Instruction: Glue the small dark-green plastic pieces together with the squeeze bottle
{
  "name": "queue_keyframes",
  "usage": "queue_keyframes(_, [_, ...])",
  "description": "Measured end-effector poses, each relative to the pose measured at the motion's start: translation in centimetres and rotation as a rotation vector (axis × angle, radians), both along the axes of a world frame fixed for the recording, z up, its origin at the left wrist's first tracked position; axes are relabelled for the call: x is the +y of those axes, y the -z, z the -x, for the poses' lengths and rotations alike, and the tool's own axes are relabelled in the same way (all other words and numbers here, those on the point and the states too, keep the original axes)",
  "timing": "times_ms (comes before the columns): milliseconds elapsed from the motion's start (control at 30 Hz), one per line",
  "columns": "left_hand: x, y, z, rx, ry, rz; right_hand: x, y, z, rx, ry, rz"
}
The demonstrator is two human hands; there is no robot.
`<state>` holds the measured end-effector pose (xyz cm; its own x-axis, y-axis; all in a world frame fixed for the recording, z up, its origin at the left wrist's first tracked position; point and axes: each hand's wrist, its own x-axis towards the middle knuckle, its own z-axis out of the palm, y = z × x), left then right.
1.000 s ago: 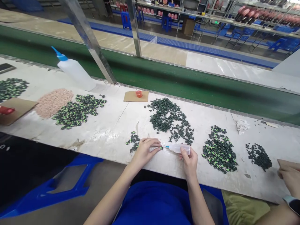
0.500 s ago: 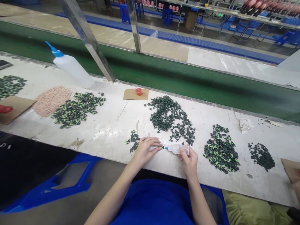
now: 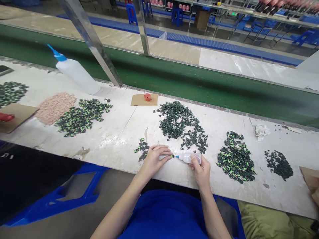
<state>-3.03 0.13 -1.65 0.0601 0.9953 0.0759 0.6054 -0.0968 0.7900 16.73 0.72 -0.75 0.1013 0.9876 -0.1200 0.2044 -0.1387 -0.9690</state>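
Note:
My left hand [image 3: 155, 157] pinches a small dark green part [image 3: 171, 156] just above the white bench's [image 3: 119, 136] near edge. My right hand [image 3: 201, 169] grips a small clear squeeze bottle [image 3: 189, 157] lying sideways, its blue nozzle touching the part. A big heap of dark green parts [image 3: 180, 124] lies just beyond both hands. A few finished-looking green parts [image 3: 142, 148] sit left of my left hand.
More green piles [image 3: 235, 157] [image 3: 278, 163] lie to the right, and another green pile [image 3: 81, 116] and a pink pile [image 3: 54, 107] to the left. A large white bottle [image 3: 74, 71] leans at back left. A red cap on cardboard [image 3: 147, 97] sits mid-bench. A green conveyor belt [image 3: 199, 86] runs behind.
My hands stay in the same pose, nozzle against the part. A neighbour's hand at the right edge has withdrawn from view. The camera shifted slightly.

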Motion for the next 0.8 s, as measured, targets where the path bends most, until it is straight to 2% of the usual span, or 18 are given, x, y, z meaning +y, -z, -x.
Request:
queue_keyframes(567, [0.0,-0.2,0.03,0.004,-0.002,-0.009,-0.3,0.15,0.0,-0.007,0.074,0.01])
queue_keyframes(800, [0.05,-0.1,-0.01,-0.002,-0.004,-0.015,-0.19,0.05,-0.04,-0.015,0.028,-0.013])
